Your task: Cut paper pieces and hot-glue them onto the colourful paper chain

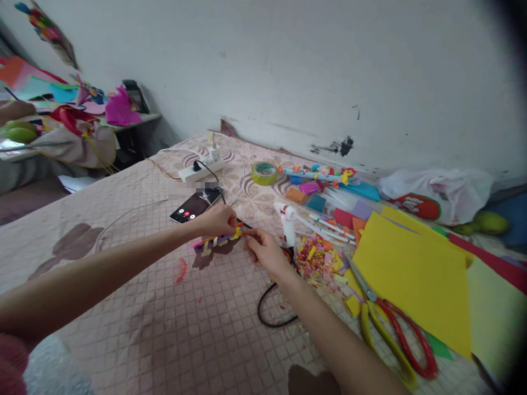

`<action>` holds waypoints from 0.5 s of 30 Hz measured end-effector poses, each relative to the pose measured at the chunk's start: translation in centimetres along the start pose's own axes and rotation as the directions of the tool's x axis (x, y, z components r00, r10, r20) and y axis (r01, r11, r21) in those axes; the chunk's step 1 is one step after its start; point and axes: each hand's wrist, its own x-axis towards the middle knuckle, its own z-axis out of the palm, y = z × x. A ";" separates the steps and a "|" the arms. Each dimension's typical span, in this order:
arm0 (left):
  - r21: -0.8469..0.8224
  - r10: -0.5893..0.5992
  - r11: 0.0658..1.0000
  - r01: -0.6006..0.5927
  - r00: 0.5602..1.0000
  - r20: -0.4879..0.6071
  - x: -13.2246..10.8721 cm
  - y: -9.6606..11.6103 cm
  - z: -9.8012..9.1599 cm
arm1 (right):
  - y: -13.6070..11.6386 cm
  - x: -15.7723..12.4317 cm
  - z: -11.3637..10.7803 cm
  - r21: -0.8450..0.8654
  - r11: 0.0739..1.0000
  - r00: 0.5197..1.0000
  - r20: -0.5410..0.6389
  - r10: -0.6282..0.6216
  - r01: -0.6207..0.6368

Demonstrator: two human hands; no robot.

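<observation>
A thin purple paper stick [218, 240] trimmed with yellow, cream and pink paper bits lies low over the tablecloth. My left hand [222, 219] is above it, fingers pinched together near a small orange and yellow bit at its right end; what the pinch holds is too small to make out. From the right, my right hand [265, 251] reaches the same end, its index finger at the yellow bit and the other fingers curled. Just beyond my left hand is a phone [193, 205] with a lit screen. A white glue gun [287, 225] is to the right of my right hand.
Paper scraps [319, 258], large scissors [381, 304] and yellow paper sheets [411, 274] lie on the right. Farther back are a tape roll [264, 173], a decorated blue paper stick [315, 174], a power strip [201, 169] and a plastic bag [436, 192]. A black cable [260, 310] loops near my right forearm.
</observation>
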 end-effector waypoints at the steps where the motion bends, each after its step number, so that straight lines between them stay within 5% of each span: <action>1: 0.002 0.001 1.000 -0.001 1.000 -0.001 0.0 0.0 0.0 | 0.0 0.0 0.0 0.008 1.000 1.000 0.006 0.007 -0.007; 15: 0.065 0.069 0.995 -0.071 0.997 0.028 -0.6 0.4 -0.6 | -0.1 -0.2 0.6 0.104 0.992 0.997 0.051 0.062 -0.067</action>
